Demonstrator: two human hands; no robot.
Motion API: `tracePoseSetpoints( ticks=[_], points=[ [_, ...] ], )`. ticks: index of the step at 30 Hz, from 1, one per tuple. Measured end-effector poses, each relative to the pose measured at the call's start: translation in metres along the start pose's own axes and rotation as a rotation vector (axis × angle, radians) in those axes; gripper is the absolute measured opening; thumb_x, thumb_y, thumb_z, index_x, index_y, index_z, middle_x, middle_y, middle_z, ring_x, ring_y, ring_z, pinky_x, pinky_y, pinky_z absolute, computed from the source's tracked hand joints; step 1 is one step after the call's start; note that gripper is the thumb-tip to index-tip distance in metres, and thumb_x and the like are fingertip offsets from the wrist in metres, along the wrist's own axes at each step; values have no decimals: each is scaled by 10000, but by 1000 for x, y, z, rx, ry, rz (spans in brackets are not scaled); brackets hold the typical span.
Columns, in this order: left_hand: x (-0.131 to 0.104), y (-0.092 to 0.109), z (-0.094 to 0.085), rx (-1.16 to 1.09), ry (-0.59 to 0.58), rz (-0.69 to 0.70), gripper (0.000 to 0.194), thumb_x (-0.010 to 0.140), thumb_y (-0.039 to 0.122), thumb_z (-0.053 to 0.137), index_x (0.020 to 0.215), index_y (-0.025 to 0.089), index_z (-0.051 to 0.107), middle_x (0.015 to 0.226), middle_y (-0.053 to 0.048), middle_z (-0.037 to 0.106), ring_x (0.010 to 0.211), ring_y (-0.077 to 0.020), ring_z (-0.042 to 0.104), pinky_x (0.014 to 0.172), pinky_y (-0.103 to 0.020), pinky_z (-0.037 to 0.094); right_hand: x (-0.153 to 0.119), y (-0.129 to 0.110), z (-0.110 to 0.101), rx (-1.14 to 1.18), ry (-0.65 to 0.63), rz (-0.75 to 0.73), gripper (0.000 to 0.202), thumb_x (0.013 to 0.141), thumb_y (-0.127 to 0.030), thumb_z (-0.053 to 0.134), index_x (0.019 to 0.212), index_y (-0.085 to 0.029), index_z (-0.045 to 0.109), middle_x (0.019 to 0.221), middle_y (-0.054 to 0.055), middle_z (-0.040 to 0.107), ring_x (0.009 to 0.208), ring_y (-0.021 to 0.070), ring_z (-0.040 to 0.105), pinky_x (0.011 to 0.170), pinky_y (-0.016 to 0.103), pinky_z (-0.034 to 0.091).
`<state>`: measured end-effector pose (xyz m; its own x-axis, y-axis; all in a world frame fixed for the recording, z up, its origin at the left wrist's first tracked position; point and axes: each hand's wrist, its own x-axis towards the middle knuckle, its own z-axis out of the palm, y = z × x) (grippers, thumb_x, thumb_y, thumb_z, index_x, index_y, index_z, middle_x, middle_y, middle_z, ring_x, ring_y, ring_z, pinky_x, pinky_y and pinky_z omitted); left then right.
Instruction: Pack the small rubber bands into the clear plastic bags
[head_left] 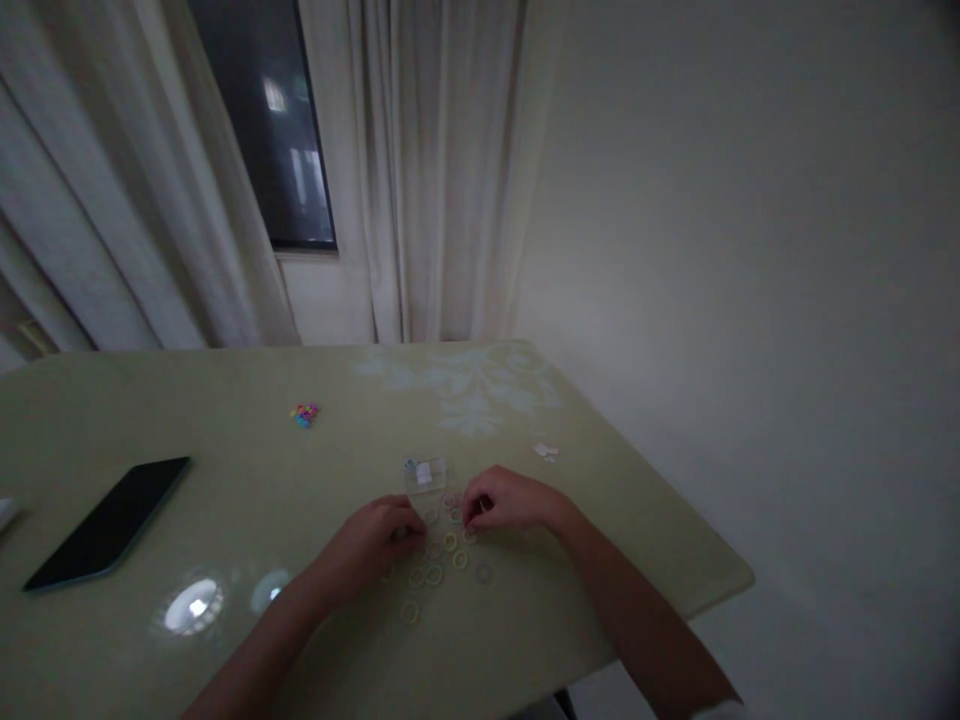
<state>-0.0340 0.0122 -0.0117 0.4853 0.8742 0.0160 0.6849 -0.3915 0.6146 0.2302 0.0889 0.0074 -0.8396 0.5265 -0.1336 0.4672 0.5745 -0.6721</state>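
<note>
Several small pale rings, among them a yellow ring (460, 560) and another near the front (409, 612), lie spread on the table between and in front of my hands. My left hand (379, 540) rests at the left side of the rings, its fingers curled together; what they hold, if anything, is too small to tell. On the right, my right hand (502, 500) has thumb and fingertips pinched down at a pale ring (469, 536). Just beyond the rings sits a clear plastic box (426, 475) with a white label inside or on it.
A dark tablet (109, 525) lies at the left of the glossy table (225, 430). Small colourful pieces (305, 414) form a pile farther back. White scraps (546, 452) lie beyond my right hand. The table's right edge runs beside a wall.
</note>
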Motion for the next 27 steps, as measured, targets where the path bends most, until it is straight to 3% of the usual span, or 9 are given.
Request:
tracePoseSetpoints(
  ticks=[8, 12, 15, 18, 22, 27],
  points=[
    [-7, 5, -4, 47, -55, -23, 194, 851, 175, 603, 862, 234, 788, 940, -41, 745, 881, -220, 682, 797, -278, 471, 7, -11, 14, -188, 8, 30, 146, 788, -145, 723, 900, -174, 812, 784, -4, 726, 701, 130, 607, 633, 217, 380],
    [-11, 8, -4, 96, -1, 36, 164, 870, 164, 551, 843, 208, 707, 936, -62, 719, 895, -233, 664, 809, -303, 478, 3, -21, 20, -321, 38, 87, 123, 773, -216, 719, 869, -199, 794, 779, 8, 733, 680, 157, 603, 601, 247, 356],
    [-10, 10, -2, -24, 57, 9, 157, 922, 197, 506, 888, 204, 659, 876, -44, 708, 818, -209, 647, 744, -285, 476, 2, -26, 18, -373, 40, 119, 134, 751, -271, 748, 860, -199, 774, 804, 24, 735, 710, 180, 612, 606, 256, 364],
    [-7, 11, 4, -127, 64, -6, 180, 957, 226, 501, 943, 203, 679, 880, -39, 723, 810, -200, 655, 744, -279, 480, 5, -25, 15, -280, 131, 94, 126, 764, -258, 751, 871, -191, 748, 811, 7, 725, 715, 161, 610, 631, 243, 383],
    [-5, 10, 11, -67, 37, 78, 186, 923, 169, 550, 934, 214, 730, 953, -54, 730, 917, -214, 669, 818, -286, 478, 17, -20, 20, -40, 325, 53, 91, 813, -175, 695, 893, -163, 736, 781, -5, 710, 704, 132, 622, 673, 218, 431],
    [-6, 15, 10, -81, 33, 74, 250, 969, 211, 508, 901, 210, 748, 940, -68, 725, 896, -217, 681, 805, -288, 490, 35, -18, 33, 47, 357, 30, 238, 818, -118, 681, 1035, -156, 769, 862, 14, 753, 765, 143, 664, 721, 219, 472]
  ],
)
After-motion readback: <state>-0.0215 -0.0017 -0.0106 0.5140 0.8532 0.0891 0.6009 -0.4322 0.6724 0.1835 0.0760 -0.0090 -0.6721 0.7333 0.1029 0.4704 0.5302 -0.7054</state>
